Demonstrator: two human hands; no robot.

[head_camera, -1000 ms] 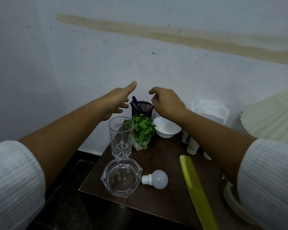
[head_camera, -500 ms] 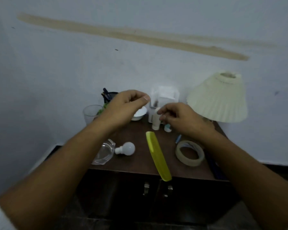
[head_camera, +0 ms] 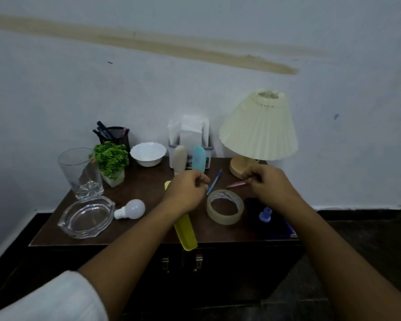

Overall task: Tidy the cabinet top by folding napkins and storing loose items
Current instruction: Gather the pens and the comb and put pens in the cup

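Pink pen (head_camera: 235,184) pinched in my right hand (head_camera: 270,185), low over the counter (head_camera: 148,181). Left hand (head_camera: 186,189) curls near the blue pen (head_camera: 214,181); grip unclear. Advice: gather both, drop tips-down into the cup (head_camera: 116,137).

No text, brand, number or sign could be read anywhere in the head view. The only candidate was a small dark label patch on the front of the napkin holder (head_camera: 190,154), showing between the cream tube (head_camera: 180,158) and the blue tube (head_camera: 199,159), and its print was too blurred and small to make out. Both tubes showed plain faces.
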